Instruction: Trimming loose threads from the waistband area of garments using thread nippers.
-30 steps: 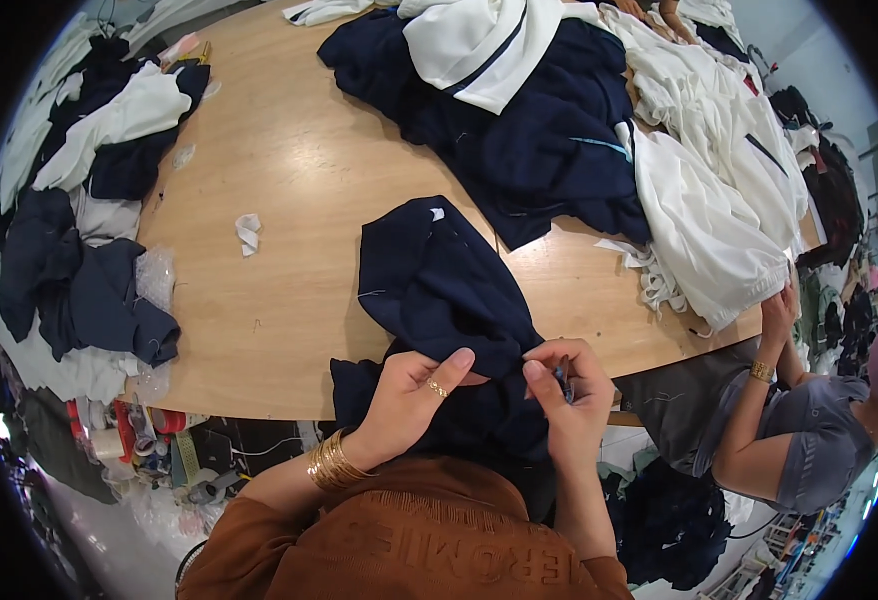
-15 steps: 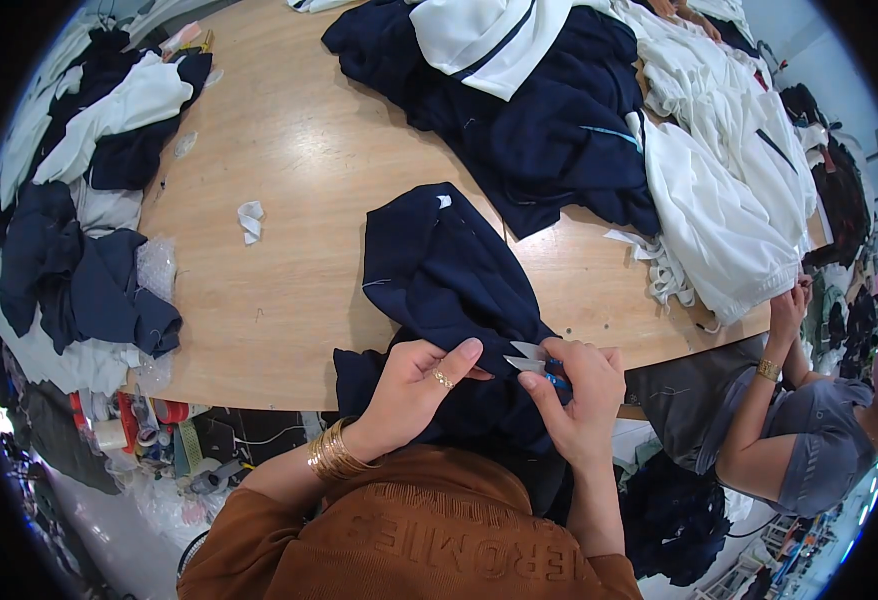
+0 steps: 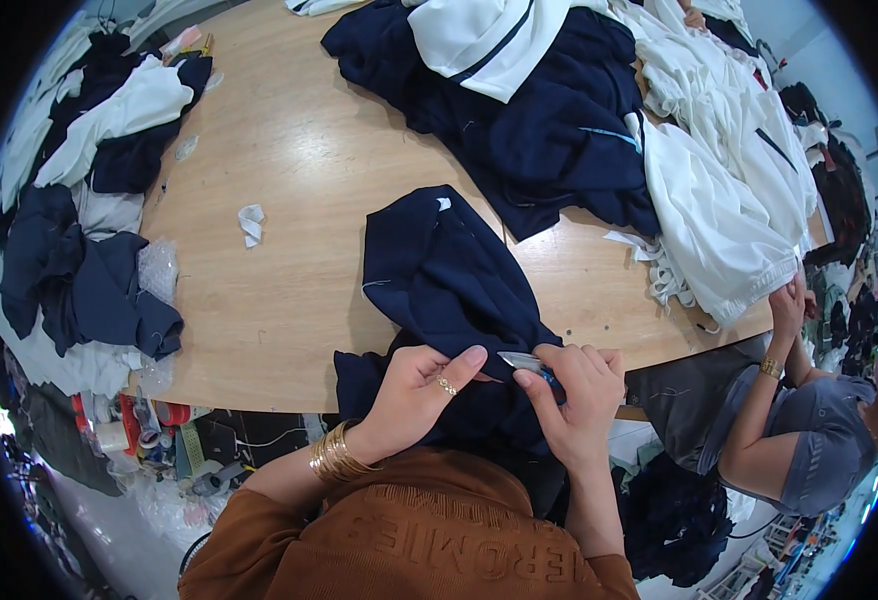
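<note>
A navy garment [image 3: 444, 260] lies bunched over the table's near edge, with a small white tag at its far end. My left hand [image 3: 424, 385] pinches a fold of it, thumb on top and a gold ring on a finger. Close to that thumb, my right hand [image 3: 574, 395] grips small thread snips [image 3: 521, 361] with a blue handle. Their blades are together and point left, toward the fold between my hands. Whether a thread sits at the blade tips is too small to tell.
The wooden table [image 3: 279, 150] carries a navy and white garment pile [image 3: 549, 130] at the far right, dark and white clothes [image 3: 89, 270] at the left, and a white scrap [image 3: 251, 224]. White strips [image 3: 669, 275] lie right. A co-worker's hands [image 3: 789, 300] hold white cloth.
The snips' blades have gone from spread to together, and their tips have moved slightly left. My left hand stays on the navy fold.
</note>
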The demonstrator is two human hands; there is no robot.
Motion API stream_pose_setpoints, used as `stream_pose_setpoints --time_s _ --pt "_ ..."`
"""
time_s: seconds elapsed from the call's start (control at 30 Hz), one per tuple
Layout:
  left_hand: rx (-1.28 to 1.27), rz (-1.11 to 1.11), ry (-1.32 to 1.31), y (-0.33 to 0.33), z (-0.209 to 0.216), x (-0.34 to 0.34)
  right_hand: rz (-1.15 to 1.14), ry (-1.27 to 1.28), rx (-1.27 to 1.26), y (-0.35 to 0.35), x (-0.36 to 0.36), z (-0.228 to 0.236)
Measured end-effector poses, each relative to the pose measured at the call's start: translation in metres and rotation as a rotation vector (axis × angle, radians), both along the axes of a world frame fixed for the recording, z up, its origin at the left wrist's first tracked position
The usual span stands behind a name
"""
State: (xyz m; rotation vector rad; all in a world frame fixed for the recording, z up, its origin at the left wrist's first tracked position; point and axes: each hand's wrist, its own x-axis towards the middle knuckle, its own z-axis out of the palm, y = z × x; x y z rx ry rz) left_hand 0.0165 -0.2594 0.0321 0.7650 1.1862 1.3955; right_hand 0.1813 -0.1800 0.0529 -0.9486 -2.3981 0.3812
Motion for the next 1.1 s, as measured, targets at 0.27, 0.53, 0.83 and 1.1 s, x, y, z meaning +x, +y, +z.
stream_pose_setpoints --time_s 0.27,0.53,0.83,1.1 --pt "-0.019 -0.04 0.143 -0.004 -0.007 -0.003 -0.172 0.333 -0.423 -0.001 0.001 -0.005" --pt "0.076 0.016 0.235 -0.004 -0.015 0.001 -0.093 0.54 -0.688 -0.003 -0.001 -0.004" --pt "0.074 0.02 0.198 -0.006 -0.014 0.002 -0.157 0.396 -0.628 -0.005 -0.006 0.002" --pt "-0.09 -0.58 0.677 0.005 0.019 -0.052 -0.037 0.111 -0.551 -0.003 0.003 -0.021"
